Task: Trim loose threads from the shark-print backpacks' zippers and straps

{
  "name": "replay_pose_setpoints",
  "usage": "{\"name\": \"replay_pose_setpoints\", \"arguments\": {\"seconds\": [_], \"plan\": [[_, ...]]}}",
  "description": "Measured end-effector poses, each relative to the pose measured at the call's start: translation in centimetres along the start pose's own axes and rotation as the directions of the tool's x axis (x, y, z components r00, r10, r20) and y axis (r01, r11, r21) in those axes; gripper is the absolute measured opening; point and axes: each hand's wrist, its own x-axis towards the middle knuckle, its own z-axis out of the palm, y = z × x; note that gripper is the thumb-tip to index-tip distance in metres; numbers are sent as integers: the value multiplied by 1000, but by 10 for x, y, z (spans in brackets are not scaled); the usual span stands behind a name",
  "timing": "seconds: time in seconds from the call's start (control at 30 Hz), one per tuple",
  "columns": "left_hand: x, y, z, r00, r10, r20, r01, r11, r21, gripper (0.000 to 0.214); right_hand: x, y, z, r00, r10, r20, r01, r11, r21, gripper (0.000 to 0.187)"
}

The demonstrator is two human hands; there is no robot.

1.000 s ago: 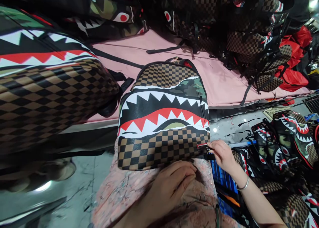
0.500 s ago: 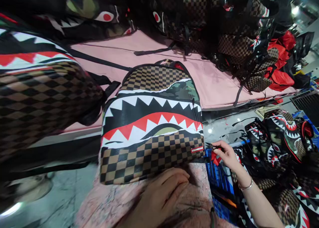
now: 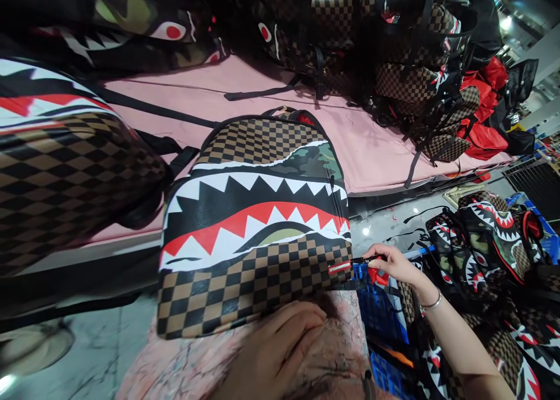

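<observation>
A backpack (image 3: 256,225) with brown checks, camouflage and a shark-mouth print lies across my lap and against the pink table (image 3: 371,149). My left hand (image 3: 280,350) rests at its bottom edge, fingers held together and curled under the bag. My right hand (image 3: 391,263) is at the bag's right side, fingers pinched on a small dark and red tool (image 3: 371,266) close to the red label (image 3: 339,267) and side seam.
More shark-print backpacks are piled at the left (image 3: 65,167), along the back (image 3: 332,32) and on the floor at the right (image 3: 490,242). A blue crate (image 3: 380,318) stands beside my right knee. Red fabric (image 3: 485,132) lies at the far right.
The backpack has shifted left and down in view. My right hand drew a little away from the bag's right edge, then returned to it with the small tool. The left hand stayed under the bag.
</observation>
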Motion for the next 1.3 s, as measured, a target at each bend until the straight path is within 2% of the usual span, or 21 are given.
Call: {"name": "replay_pose_setpoints", "arguments": {"seconds": [0.3, 0.57, 0.67, 0.83, 1.0, 1.3], "plan": [[0, 0, -1, 1000, -29, 2, 29, 1000, 7, 14, 8, 3, -1, 999, 9, 42, -11, 999, 49, 17], [2, -1, 0, 999, -42, 20, 43, 999, -15, 13, 8, -6, -2, 998, -62, 11, 63, 993, -97, 14], [1, -2, -1, 999, -45, 19, 45, 999, -14, 14, 7, -4, -3, 998, -59, -8, 58, 994, -90, 13], [1, -4, 0, 999, -40, 14, 40, 999, 11, 16, 5, -3, -5, 999, -39, 25, 41, 996, -75, 15], [2, -3, 0, 999, -36, -6, 36, 999, -1, 17, 8, -13, -4, 997, -36, 64, 43, 992, -118, 14], [1, -3, 0, 999, -30, -38, 29, 999, -26, 17, 15, -45, 5, 991, -74, 111, 104, 950, -293, 9]]}}
